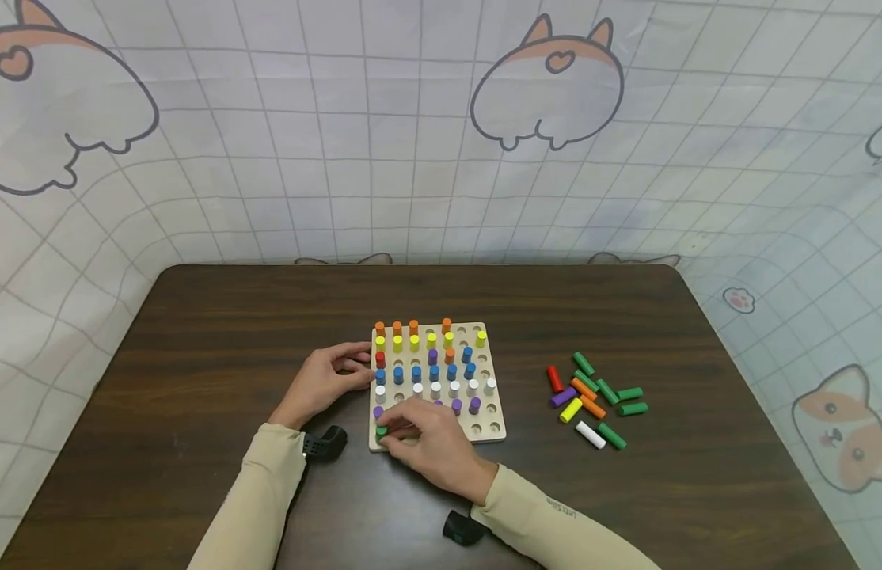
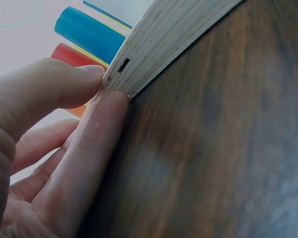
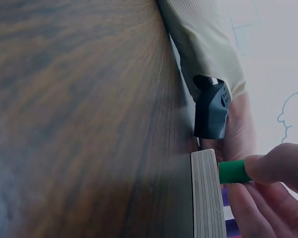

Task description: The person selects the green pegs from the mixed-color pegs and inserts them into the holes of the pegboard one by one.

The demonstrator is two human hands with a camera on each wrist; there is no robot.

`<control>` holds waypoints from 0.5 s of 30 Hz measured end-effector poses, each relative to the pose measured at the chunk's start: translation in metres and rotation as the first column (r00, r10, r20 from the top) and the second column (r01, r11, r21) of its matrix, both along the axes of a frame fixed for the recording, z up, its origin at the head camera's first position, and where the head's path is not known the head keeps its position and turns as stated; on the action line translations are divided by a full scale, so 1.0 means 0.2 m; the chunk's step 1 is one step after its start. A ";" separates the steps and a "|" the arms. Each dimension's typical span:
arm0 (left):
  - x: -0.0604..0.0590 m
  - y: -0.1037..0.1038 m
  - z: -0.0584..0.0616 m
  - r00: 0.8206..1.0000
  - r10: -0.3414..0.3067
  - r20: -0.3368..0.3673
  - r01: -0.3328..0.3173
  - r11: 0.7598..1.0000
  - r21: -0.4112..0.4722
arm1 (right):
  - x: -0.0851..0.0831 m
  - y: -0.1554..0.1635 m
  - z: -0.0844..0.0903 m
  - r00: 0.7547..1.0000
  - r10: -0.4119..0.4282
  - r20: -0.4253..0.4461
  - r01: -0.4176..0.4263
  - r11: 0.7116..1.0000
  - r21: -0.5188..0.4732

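Note:
A light wooden pegboard with rows of holes lies on the table, holding orange, yellow, red, blue, white and purple pegs. At its near left corner, my right hand pinches a green peg between thumb and fingers. The peg stands upright on the board; whether it is fully seated cannot be told. My left hand rests at the board's left side, its thumb and a finger touching the edge near a blue peg and a red peg. The right hand hides part of the nearest rows.
Loose pegs lie to the right of the board: several green ones, two orange, a red, a purple, a yellow and a white. The dark wooden table meets a patterned cloth behind it.

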State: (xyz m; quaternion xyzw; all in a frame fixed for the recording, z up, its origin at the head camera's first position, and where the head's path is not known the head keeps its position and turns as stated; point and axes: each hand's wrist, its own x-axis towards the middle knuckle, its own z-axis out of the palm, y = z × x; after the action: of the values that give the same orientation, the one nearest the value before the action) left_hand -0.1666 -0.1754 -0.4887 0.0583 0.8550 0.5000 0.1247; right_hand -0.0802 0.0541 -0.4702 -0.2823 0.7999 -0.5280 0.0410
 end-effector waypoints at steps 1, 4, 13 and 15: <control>0.00 0.00 0.00 1.000 0.001 -0.001 -0.001 1.000 0.000 | 0.00 0.00 0.00 1.000 -0.002 -0.004 0.002 1.000 0.003; 0.00 0.00 0.00 1.000 0.000 -0.007 0.000 1.000 0.002 | 0.00 -0.01 0.01 1.000 -0.013 -0.014 0.014 1.000 0.021; 0.00 0.00 0.00 1.000 -0.002 -0.007 0.002 1.000 -0.001 | 0.00 -0.01 -0.01 0.999 -0.032 -0.022 0.033 0.999 0.032; 0.00 0.00 0.00 1.000 -0.002 -0.005 0.002 1.000 -0.003 | 0.00 -0.01 -0.01 0.999 -0.031 -0.027 0.032 0.999 0.034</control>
State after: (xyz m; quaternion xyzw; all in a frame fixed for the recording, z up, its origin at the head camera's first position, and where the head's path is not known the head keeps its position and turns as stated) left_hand -0.1666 -0.1750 -0.4892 0.0602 0.8560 0.4985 0.1231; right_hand -0.0809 0.0520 -0.4720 -0.2760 0.8137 -0.5109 0.0271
